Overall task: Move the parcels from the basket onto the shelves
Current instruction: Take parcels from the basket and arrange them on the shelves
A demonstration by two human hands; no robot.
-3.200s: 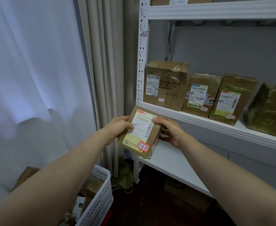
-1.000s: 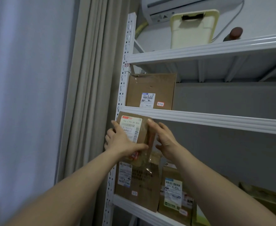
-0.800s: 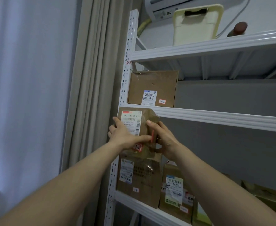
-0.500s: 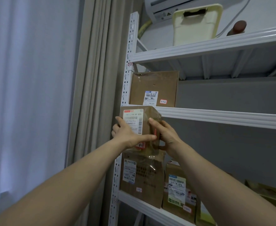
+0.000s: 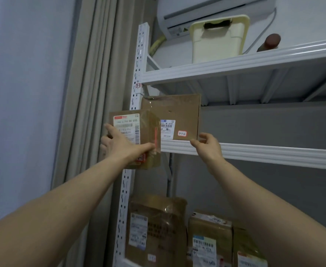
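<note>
My left hand (image 5: 122,146) grips a small brown cardboard parcel (image 5: 148,130) with a white label and a red-edged sticker, held up in front of the white upright post at the left end of the middle shelf (image 5: 254,152). A larger brown box (image 5: 179,110) marked 3-1-2 stands on that shelf just behind it. My right hand (image 5: 206,147) is off the parcel, fingers loosely curled, at the shelf's front edge below the box's right corner. The basket is out of view.
Several labelled parcels (image 5: 158,228) stand on the shelf below. A pale yellow plastic bin (image 5: 218,39) and a brown object sit on the top shelf (image 5: 235,64), under an air conditioner. Beige curtains (image 5: 92,93) hang left of the post.
The parcel has risen to the level of the middle shelf and shifted left. My right hand let go of it and moved right to the shelf edge; only my left hand holds it.
</note>
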